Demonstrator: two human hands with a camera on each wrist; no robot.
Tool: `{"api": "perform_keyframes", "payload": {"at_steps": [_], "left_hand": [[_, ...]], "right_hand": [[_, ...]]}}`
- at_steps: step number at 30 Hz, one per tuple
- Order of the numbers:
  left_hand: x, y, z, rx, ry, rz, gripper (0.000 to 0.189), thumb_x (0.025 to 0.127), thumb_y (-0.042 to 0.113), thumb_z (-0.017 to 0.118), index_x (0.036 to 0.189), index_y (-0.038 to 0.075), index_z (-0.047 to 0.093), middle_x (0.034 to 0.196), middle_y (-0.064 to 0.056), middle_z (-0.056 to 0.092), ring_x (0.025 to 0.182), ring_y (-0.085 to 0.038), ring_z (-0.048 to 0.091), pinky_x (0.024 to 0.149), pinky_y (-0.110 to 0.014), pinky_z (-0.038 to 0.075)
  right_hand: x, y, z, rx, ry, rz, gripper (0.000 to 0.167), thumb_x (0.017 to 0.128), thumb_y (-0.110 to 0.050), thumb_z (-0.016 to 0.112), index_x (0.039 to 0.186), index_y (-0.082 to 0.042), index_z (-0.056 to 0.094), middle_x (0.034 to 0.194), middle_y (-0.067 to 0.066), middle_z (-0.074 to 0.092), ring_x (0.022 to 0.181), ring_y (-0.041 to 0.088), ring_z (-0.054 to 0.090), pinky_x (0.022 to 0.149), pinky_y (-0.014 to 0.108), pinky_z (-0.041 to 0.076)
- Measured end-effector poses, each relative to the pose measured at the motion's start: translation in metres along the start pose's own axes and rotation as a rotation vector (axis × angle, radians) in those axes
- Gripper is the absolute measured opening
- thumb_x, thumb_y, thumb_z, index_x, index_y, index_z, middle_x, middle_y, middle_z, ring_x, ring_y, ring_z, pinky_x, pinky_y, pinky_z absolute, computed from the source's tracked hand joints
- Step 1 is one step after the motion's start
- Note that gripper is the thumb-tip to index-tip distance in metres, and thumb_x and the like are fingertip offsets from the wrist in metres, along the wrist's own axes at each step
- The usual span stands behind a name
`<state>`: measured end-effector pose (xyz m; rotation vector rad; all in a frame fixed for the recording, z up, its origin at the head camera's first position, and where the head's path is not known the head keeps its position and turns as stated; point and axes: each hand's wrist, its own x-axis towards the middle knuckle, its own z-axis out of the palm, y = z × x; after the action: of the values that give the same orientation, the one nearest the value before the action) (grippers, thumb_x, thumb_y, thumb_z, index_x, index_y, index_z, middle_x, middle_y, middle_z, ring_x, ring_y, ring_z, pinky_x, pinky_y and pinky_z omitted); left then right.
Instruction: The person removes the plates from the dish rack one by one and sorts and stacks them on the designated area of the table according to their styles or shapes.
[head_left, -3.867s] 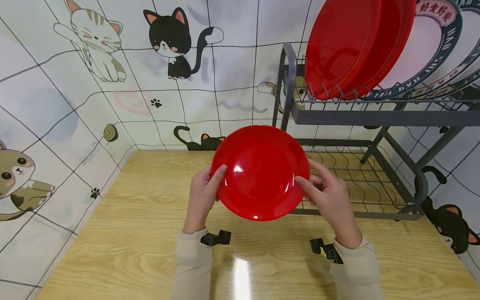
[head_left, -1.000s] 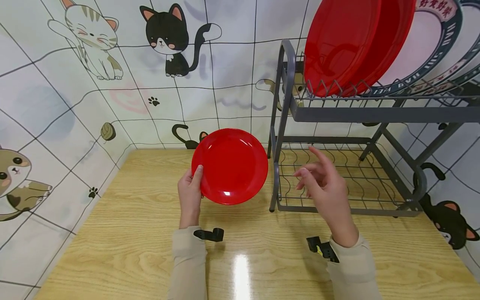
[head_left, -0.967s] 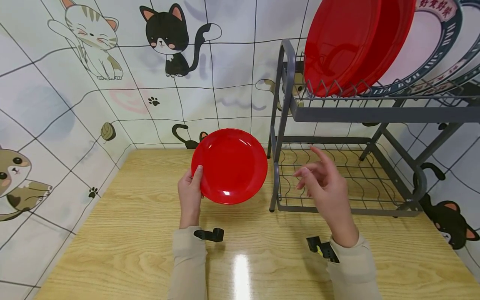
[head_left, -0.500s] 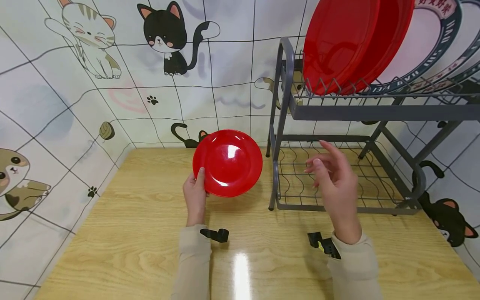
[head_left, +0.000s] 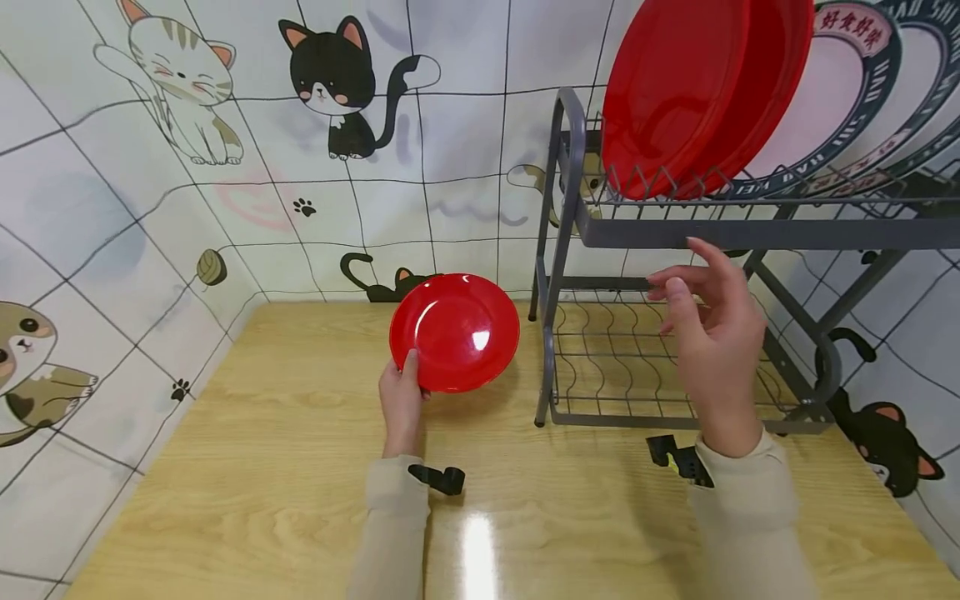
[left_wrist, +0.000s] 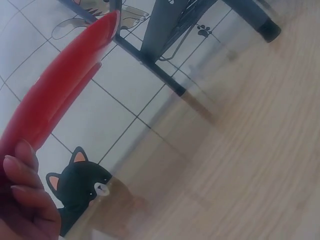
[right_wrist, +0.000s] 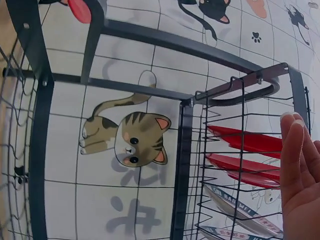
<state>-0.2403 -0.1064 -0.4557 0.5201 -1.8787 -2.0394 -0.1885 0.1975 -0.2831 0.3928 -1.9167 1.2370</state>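
Note:
A glossy red plate (head_left: 453,329) is held up over the table, tilted toward me. My left hand (head_left: 401,400) grips its lower left rim, thumb on the front face and fingers behind. In the left wrist view the red plate (left_wrist: 55,90) appears edge-on, with curled fingertips (left_wrist: 22,175) against its underside. My right hand (head_left: 716,342) holds nothing; its fingers are loosely bent in front of the grey two-tier dish rack (head_left: 750,236), close to the upper tier's front bar. In the right wrist view, that hand (right_wrist: 300,185) is beside the upper wire basket.
Two red plates (head_left: 675,92) and several white plates with dark patterned rims (head_left: 885,67) stand upright in the upper tier. Below is the wire lower shelf (head_left: 615,358). The wooden table (head_left: 247,483) meets a cat-patterned wall (head_left: 465,133) behind and at left.
My right hand has let go of the plate, then moved right and up toward the rack's upper tier. The left hand has carried the plate left and tipped it back.

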Motion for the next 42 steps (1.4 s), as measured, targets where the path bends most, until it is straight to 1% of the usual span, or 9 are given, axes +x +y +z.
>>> {"api": "perform_keyframes", "payload": {"at_steps": [6,12,20,22,24,28,33,38,42], "left_hand": [[-0.006,-0.009,0.008,-0.025,-0.029,-0.039,0.031,0.090,0.035,0.051,0.111,0.013,0.055,0.077,-0.008,0.059,0.050,-0.015,0.046,0.048,-0.022,0.043],[-0.003,-0.013,0.013,-0.043,-0.033,0.000,0.030,0.090,0.034,0.052,0.107,0.009,0.055,0.071,-0.008,0.058,0.047,-0.015,0.049,0.047,-0.023,0.044],[-0.002,-0.020,0.016,-0.067,-0.093,-0.018,0.029,0.089,0.032,0.053,0.105,0.007,0.053,0.069,-0.008,0.060,0.046,-0.016,0.053,0.049,-0.024,0.046],[-0.001,-0.021,0.017,-0.065,-0.104,-0.022,0.029,0.089,0.033,0.053,0.106,0.008,0.053,0.070,-0.008,0.060,0.046,-0.017,0.054,0.049,-0.025,0.046],[-0.002,-0.023,0.018,-0.060,-0.115,-0.026,0.029,0.089,0.033,0.053,0.106,0.009,0.053,0.072,-0.009,0.061,0.047,-0.017,0.054,0.050,-0.027,0.047],[-0.003,-0.025,0.022,-0.037,-0.146,-0.038,0.029,0.090,0.033,0.052,0.108,0.010,0.051,0.073,-0.009,0.062,0.049,-0.018,0.055,0.052,-0.028,0.048],[-0.002,-0.024,0.027,-0.006,-0.168,-0.034,0.029,0.090,0.032,0.051,0.105,0.008,0.051,0.068,-0.009,0.061,0.047,-0.018,0.056,0.050,-0.027,0.046],[-0.005,-0.026,0.027,0.040,-0.170,-0.048,0.028,0.091,0.033,0.050,0.105,0.009,0.051,0.068,-0.010,0.060,0.048,-0.019,0.056,0.051,-0.027,0.046],[-0.003,-0.028,0.028,0.030,-0.174,-0.032,0.026,0.092,0.033,0.049,0.105,0.010,0.051,0.066,-0.011,0.060,0.048,-0.019,0.056,0.050,-0.027,0.046]], "right_hand": [[0.016,0.001,-0.008,-0.081,0.041,-0.044,0.044,0.088,-0.014,0.053,0.131,-0.020,0.042,0.102,0.005,0.063,0.083,0.005,0.059,0.061,0.011,0.044],[0.040,-0.013,-0.012,-0.143,0.091,-0.103,0.045,0.088,-0.017,0.053,0.130,-0.022,0.042,0.102,0.005,0.063,0.083,0.001,0.057,0.067,0.010,0.044],[0.073,-0.026,-0.018,-0.299,0.124,-0.189,0.047,0.087,-0.027,0.052,0.133,-0.025,0.039,0.103,0.006,0.063,0.080,-0.008,0.054,0.077,0.014,0.044],[0.080,-0.029,-0.019,-0.339,0.125,-0.183,0.049,0.087,-0.030,0.051,0.133,-0.026,0.037,0.102,0.007,0.063,0.078,-0.009,0.053,0.079,0.016,0.043],[0.086,-0.032,-0.018,-0.376,0.110,-0.149,0.051,0.087,-0.032,0.050,0.135,-0.027,0.033,0.101,0.007,0.063,0.078,-0.005,0.052,0.082,0.017,0.043],[0.095,-0.039,-0.014,-0.431,0.072,-0.048,0.057,0.088,-0.039,0.048,0.138,-0.030,0.024,0.100,0.008,0.063,0.081,0.010,0.055,0.088,0.021,0.041],[0.103,-0.045,-0.011,-0.500,0.019,-0.019,0.062,0.088,-0.042,0.046,0.140,-0.030,0.016,0.100,0.012,0.063,0.086,0.029,0.058,0.091,0.030,0.039],[0.109,-0.046,-0.007,-0.558,-0.043,-0.001,0.066,0.087,-0.041,0.047,0.142,-0.028,0.013,0.098,0.018,0.061,0.085,0.034,0.057,0.090,0.041,0.040],[0.113,-0.046,-0.006,-0.600,-0.056,0.000,0.067,0.087,-0.040,0.048,0.142,-0.025,0.014,0.098,0.021,0.061,0.081,0.037,0.057,0.087,0.045,0.042]]}}
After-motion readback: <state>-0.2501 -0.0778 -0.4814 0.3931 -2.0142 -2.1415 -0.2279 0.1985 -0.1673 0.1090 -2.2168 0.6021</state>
